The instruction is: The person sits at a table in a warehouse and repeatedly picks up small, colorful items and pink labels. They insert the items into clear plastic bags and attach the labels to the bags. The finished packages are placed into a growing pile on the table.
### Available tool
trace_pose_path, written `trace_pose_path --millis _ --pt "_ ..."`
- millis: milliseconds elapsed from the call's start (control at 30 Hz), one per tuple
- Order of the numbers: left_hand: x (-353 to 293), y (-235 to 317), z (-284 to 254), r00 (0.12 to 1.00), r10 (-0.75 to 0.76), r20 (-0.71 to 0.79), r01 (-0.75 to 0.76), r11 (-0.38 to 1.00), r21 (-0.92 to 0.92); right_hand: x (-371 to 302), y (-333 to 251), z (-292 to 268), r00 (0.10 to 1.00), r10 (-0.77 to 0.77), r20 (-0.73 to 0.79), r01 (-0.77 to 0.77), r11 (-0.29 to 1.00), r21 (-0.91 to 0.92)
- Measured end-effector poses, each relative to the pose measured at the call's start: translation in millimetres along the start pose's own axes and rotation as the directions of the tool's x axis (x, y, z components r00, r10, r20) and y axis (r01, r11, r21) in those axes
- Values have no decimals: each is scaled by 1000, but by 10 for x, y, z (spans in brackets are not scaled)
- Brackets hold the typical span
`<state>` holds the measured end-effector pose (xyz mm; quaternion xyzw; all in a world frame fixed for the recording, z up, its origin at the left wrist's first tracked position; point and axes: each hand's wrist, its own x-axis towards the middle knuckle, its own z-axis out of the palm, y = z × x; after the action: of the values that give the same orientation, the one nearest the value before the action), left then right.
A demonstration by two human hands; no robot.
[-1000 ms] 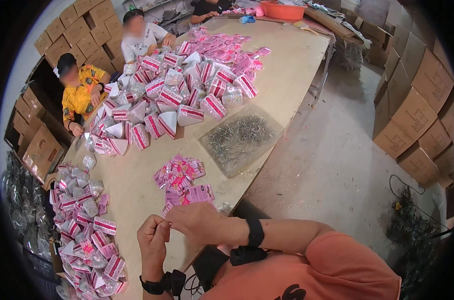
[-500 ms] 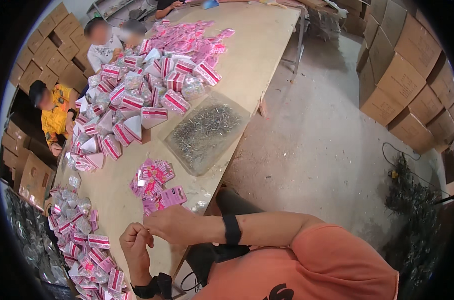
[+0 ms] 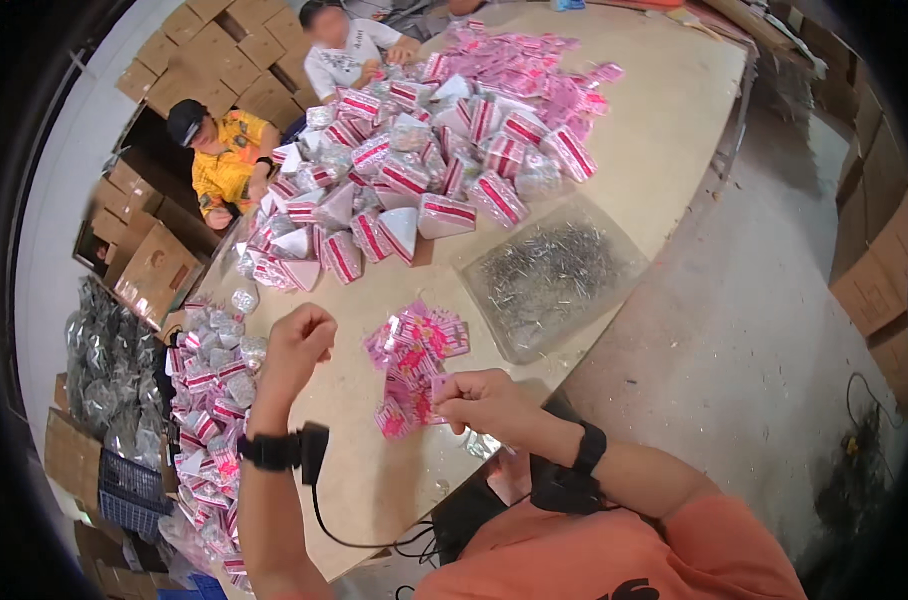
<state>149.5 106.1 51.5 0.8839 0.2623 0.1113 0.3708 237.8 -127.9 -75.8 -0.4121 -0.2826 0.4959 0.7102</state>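
On the desk (image 3: 664, 110), our right hand (image 3: 450, 402) pinches a pink card (image 3: 438, 388) near and left of the tray (image 3: 514, 338), thumb and forefinger pressed together at its edge, just over the loose cards (image 3: 414, 345). Our left hand (image 3: 299, 345) hangs farther left of the tray with its fingers curled inward; we cannot tell whether its grip pinches anything. To handle the card well, we judge it best to take one alone by its rim, fingertips flat, so that the cards underneath do not cling to it and the thin sheet does not crease. A light grip seems enough, and the wrist should keep clear of the tray wall so that the pins (image 3: 549, 260) inside stay put. As for its direction, the strip of card that we see runs away from our body, passing to the left of the tray rather than pointing at it; our fingers hide the rest, so we cannot tell its true long axis or which end leads. The packs (image 3: 404, 180) lie heaped beyond and left of the tray.
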Motion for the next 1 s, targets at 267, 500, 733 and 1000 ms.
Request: trace_pose_path --millis 267,500,733,1000 --pt "1273 -1257 27 950 7 -311 112 924 365 23 8 -157 948 280 150 -313 908 278" --pt "1935 -1889 430 968 -58 -243 21 988 -152 66 112 -279 927 256 273 -308 936 169" --pt "1777 -1645 492 875 -85 -477 206 956 208 68 182 -263 924 199 326 -289 923 256" --pt "930 -2132 52 942 66 -330 41 950 308 96 267 -237 944 136 300 -207 954 218"
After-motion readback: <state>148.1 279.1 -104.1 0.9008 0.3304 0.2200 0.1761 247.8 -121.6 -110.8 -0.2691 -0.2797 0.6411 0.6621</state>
